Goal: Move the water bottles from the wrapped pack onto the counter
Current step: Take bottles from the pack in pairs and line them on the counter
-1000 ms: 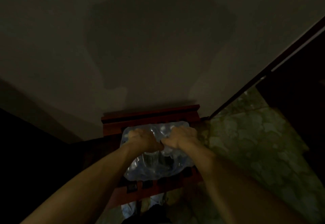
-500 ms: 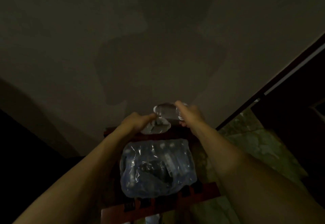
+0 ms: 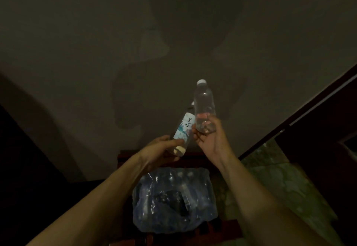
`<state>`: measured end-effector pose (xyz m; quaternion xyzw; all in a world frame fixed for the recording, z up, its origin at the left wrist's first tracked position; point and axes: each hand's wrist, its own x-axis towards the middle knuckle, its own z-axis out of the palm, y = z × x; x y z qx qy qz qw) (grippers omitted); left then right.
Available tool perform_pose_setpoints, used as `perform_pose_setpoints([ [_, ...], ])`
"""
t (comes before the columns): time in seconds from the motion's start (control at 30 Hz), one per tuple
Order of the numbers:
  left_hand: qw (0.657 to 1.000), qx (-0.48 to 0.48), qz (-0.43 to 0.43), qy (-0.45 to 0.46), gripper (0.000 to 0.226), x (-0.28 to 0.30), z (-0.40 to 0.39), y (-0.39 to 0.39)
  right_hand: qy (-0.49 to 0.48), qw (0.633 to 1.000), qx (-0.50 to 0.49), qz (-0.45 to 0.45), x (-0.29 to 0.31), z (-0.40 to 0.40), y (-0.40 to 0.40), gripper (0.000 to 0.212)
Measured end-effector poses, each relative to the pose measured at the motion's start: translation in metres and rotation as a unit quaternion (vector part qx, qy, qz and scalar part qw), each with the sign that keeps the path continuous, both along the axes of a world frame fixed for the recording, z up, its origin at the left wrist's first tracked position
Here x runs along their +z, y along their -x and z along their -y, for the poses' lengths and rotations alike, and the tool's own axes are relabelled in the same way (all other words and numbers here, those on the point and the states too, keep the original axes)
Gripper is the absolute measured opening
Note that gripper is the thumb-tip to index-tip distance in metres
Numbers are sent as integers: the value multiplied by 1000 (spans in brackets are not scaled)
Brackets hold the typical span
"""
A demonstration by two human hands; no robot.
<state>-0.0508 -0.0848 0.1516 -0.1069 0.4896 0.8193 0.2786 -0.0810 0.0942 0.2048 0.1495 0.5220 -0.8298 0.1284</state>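
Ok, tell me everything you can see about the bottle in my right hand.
The bottle in the right hand is clear plastic with a pale cap on top, and its walls look see-through against the dim wall. It stands nearly upright, cap up, held at its base by the right hand, whose fingers wrap the lower part. It is lifted above the wrapped pack, close beside the labelled bottle in the left hand. How full it is cannot be told.

Both hands are now raised well above the wrapped pack, no longer gripping its plastic. The left hand now holds a labelled water bottle, tilted; the right hand holds a clear water bottle upright, cap up.
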Motion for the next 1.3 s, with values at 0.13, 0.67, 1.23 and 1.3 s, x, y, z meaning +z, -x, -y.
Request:
perform_pose_setpoints([
  [0.13, 997, 60, -49, 18, 62, 10, -5, 1, -79, 993, 26, -83, 14, 3, -9, 61],
  [0.67, 938, 132, -252, 198, 62, 107, -6, -61, -252, 933, 29, -256, 67, 31, -70, 32],
  [1.23, 872, 228, -330, 280, 52, 179, 58, -163, -121, 917, 178, -336, 151, 74, -154, 35],
  [1.3, 866, 234, -341, 282, 49, 185, 72, -171, -118, 909, 190, -351, 159, 87, -163, 40],
])
